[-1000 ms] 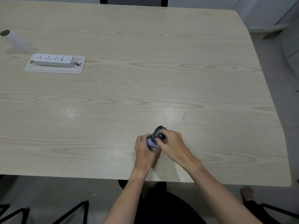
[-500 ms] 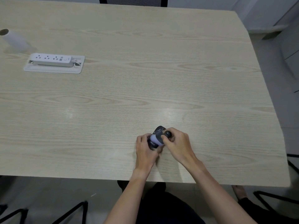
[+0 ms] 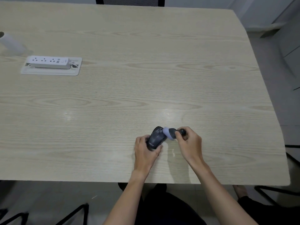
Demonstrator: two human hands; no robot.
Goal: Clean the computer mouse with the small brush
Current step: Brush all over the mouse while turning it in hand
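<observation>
while the right hand (image 3: 189,142) pinches the dark handle of the small brush (image 3: 170,133) in closed fingers, its pale bristle head points left and touches the right front edge of the computer mouse (image 3: 156,138). the left hand (image 3: 146,151) curls around the mouse's rear, pinning it on the wooden surface (image 3: 113,103). the mouse's long axis runs away from the person, tilted slightly right, so strokes likely sweep across from the right.

A pale wood-grain table (image 3: 146,70) fills the room. Beyond its far edge stands a dark chair (image 3: 129,0). Grey floor (image 3: 285,78) lies right of the table
</observation>
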